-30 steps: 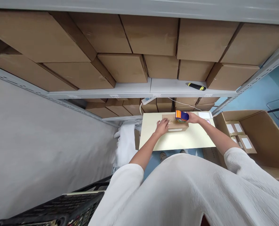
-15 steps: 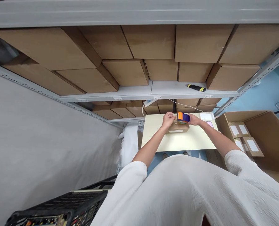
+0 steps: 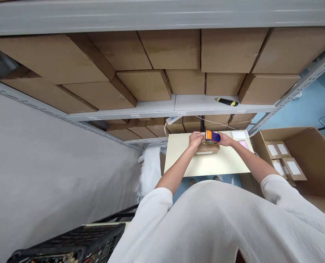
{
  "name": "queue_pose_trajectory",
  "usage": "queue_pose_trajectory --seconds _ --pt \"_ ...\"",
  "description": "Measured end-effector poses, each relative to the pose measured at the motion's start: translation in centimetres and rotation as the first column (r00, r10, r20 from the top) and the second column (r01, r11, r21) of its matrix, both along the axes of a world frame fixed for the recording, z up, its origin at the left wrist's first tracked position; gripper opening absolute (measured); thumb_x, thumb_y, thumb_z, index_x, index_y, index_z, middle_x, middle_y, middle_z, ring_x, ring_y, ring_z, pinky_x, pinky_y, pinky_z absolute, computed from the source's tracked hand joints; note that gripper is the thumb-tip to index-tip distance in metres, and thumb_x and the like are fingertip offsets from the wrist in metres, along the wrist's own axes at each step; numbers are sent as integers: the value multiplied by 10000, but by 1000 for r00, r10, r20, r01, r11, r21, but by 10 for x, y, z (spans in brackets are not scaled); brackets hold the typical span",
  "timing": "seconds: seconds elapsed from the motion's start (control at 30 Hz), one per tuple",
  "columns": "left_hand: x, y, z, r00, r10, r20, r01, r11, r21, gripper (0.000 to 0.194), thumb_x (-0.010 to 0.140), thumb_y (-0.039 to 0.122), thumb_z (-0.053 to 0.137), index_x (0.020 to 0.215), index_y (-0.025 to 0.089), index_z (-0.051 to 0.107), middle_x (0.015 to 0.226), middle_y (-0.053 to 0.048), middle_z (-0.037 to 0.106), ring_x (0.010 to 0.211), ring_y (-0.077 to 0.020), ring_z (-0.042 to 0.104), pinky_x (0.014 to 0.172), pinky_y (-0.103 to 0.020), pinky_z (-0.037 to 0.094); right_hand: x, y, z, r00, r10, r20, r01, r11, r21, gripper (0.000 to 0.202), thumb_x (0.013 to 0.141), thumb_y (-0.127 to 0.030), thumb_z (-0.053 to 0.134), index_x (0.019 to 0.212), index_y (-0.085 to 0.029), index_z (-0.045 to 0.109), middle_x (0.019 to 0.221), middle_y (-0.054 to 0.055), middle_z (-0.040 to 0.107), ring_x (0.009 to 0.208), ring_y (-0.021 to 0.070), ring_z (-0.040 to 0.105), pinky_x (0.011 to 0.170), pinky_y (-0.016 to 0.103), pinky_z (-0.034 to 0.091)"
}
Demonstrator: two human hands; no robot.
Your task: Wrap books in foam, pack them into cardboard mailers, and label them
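Observation:
A small brown cardboard box (image 3: 209,149) with a white label on its near side lies on the pale yellow table (image 3: 178,162). My right hand (image 3: 225,139) is closed around an orange and dark blue tape dispenser (image 3: 214,137), held over the far part of the box's top. My left hand (image 3: 195,139) is at the box's left end, fingers pinched together. Whatever is between those fingertips is too small to make out. Right of the dispenser, a phone (image 3: 243,144) with a lit screen and a white rectangular item (image 3: 239,134) lie on the table.
Shelves packed with cardboard cartons (image 3: 173,49) rise ahead; a utility knife (image 3: 227,102) lies on one shelf. A power strip (image 3: 173,119) is below it. At right, a large open carton (image 3: 313,153) holds several labelled boxes. A black crate (image 3: 96,237) stands lower left.
The camera view has shifted slightly. Both hands, the tape dispenser and the box keep nearly the same positions relative to each other.

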State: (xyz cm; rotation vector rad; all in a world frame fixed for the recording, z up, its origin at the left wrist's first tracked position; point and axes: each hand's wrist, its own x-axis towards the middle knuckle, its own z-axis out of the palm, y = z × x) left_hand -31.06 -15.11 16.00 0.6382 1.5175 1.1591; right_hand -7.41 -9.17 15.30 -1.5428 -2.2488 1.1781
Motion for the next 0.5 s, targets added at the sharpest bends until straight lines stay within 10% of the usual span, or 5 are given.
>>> queue_pose_trajectory --seconds 0.5 --pt "-20 -1 -18 999 43 1 -43 998 -50 433 685 38 884 984 210 622 836 -17 742 822 -179 758 806 -328 636 -17 -6 20 998 59 30 -60 998 34 408 655 -226 804 995 -248 580 1048 54 772 929 255 697 802 326 538"
